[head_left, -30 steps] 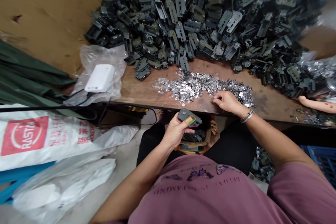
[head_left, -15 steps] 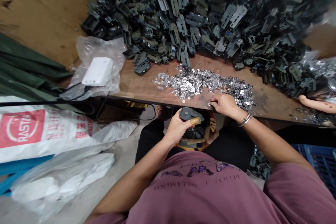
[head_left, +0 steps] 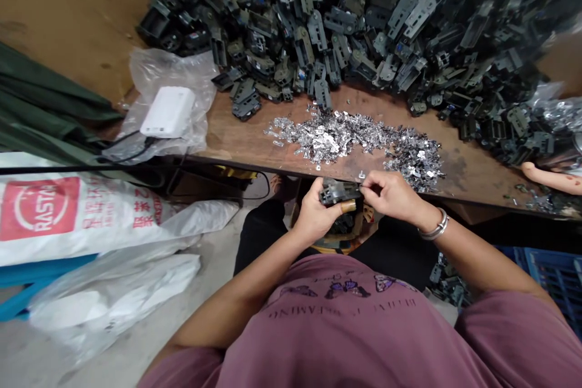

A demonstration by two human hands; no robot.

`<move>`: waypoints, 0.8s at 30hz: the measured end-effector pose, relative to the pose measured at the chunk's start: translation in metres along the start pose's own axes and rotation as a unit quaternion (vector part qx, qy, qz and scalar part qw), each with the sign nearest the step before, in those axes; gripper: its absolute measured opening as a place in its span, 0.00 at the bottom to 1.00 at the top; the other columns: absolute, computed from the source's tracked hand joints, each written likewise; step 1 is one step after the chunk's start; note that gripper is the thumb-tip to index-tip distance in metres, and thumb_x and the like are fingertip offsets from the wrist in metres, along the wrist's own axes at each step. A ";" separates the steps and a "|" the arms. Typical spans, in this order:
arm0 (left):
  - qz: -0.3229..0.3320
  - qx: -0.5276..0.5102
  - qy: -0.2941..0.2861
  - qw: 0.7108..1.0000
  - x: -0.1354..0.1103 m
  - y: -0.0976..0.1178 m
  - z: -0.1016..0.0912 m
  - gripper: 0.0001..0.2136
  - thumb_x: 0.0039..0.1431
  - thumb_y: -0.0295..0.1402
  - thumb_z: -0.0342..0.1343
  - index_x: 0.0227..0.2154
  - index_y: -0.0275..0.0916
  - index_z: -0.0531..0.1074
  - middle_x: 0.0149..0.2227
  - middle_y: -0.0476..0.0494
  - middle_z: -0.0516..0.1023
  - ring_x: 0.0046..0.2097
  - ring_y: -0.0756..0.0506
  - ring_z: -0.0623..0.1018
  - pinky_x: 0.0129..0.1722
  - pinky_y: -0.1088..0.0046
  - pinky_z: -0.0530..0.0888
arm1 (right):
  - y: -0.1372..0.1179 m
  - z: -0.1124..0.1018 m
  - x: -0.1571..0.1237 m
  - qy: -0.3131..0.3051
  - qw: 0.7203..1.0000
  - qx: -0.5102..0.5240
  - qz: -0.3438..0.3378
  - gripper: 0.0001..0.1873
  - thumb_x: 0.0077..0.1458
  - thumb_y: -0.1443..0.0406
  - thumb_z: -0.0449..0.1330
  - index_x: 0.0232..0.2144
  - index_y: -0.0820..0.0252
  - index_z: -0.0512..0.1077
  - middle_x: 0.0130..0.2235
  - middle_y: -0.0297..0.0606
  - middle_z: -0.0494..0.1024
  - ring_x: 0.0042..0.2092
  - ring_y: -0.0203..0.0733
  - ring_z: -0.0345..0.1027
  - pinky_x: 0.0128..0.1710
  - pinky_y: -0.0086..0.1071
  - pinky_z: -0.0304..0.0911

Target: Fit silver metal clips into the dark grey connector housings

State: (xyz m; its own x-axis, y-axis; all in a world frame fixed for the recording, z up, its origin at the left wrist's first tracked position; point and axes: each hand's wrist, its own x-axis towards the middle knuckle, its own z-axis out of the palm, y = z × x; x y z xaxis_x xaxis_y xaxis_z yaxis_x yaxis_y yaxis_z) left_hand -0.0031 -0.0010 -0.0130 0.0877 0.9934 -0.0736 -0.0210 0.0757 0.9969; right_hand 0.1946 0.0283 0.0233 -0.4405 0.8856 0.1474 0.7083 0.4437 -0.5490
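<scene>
My left hand (head_left: 316, 213) is closed around a dark grey plastic housing (head_left: 339, 190), held just off the table's front edge; its thumb wears a yellowish cover. My right hand (head_left: 391, 195) pinches at the right end of that housing. Whatever sits between its fingertips is too small to make out. One small metal clip (head_left: 361, 174) lies on the table edge beside the right fingers. Behind the hands spreads a heap of shiny metal clips (head_left: 330, 139). Under the housing, a container with more dark parts shows between my legs, partly hidden.
Along the back of the wooden table (head_left: 240, 139) rises a large pile of similar grey housings (head_left: 313, 30). A white box with a cable (head_left: 168, 112) rests on clear plastic at left. A printed white sack (head_left: 109, 212) is lower left, a blue crate (head_left: 545, 279) lower right.
My right hand has come from the table edge to the housing's end. My left hand has moved slightly up and right, turning the housing. A single clip now shows on the edge.
</scene>
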 end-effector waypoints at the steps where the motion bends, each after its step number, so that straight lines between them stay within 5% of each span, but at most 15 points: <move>1: 0.014 0.016 -0.009 1.000 -0.002 0.000 0.000 0.20 0.42 0.35 0.71 0.38 0.38 0.69 0.37 0.46 0.80 0.37 0.47 0.79 0.40 0.70 0.75 | -0.005 0.000 -0.002 -0.003 1.000 -0.005 -0.019 0.07 0.54 0.70 0.56 0.26 0.60 0.71 0.24 0.33 0.73 0.26 0.34 0.65 0.29 0.27 0.57; 8: 0.021 0.023 -0.056 0.998 -0.015 -0.006 -0.005 0.22 0.41 0.36 0.71 0.38 0.39 0.69 0.45 0.38 0.81 0.42 0.44 0.81 0.43 0.67 0.76 | -0.011 -0.012 -0.014 -0.064 0.991 0.082 -0.081 0.07 0.60 0.69 0.58 0.33 0.57 0.77 0.29 0.33 0.80 0.29 0.33 0.72 0.30 0.26 0.64; 14: -0.034 0.010 -0.063 0.997 -0.019 -0.003 -0.006 0.23 0.38 0.39 0.73 0.36 0.39 0.69 0.40 0.42 0.82 0.37 0.46 0.80 0.39 0.69 0.76 | -0.014 -0.006 -0.035 0.051 0.984 0.013 -0.173 0.08 0.62 0.70 0.56 0.41 0.60 0.73 0.36 0.40 0.80 0.36 0.39 0.75 0.35 0.32 0.71; 18: -0.025 0.043 -0.076 0.996 -0.022 0.000 -0.004 0.21 0.39 0.37 0.72 0.36 0.38 0.70 0.37 0.43 0.82 0.35 0.47 0.79 0.38 0.70 0.75 | -0.015 0.006 -0.042 0.048 0.972 -0.029 -0.229 0.11 0.62 0.74 0.52 0.44 0.60 0.69 0.35 0.40 0.78 0.36 0.39 0.74 0.35 0.33 0.71; 24: -0.021 0.084 -0.084 0.993 -0.024 0.005 -0.003 0.20 0.40 0.35 0.71 0.37 0.39 0.72 0.36 0.44 0.82 0.35 0.47 0.79 0.36 0.71 0.75 | -0.011 0.015 -0.044 0.073 0.970 -0.044 -0.227 0.08 0.62 0.74 0.52 0.42 0.61 0.66 0.33 0.40 0.76 0.34 0.39 0.71 0.32 0.32 0.68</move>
State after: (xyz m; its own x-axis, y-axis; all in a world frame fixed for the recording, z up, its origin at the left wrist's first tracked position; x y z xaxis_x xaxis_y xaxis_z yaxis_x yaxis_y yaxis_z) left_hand -0.0085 -0.0244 -0.0061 0.2503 0.9602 -0.1240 0.1506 0.0879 0.9847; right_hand 0.1979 -0.0170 0.0105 -0.6389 0.6041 0.4763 0.5071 0.7963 -0.3298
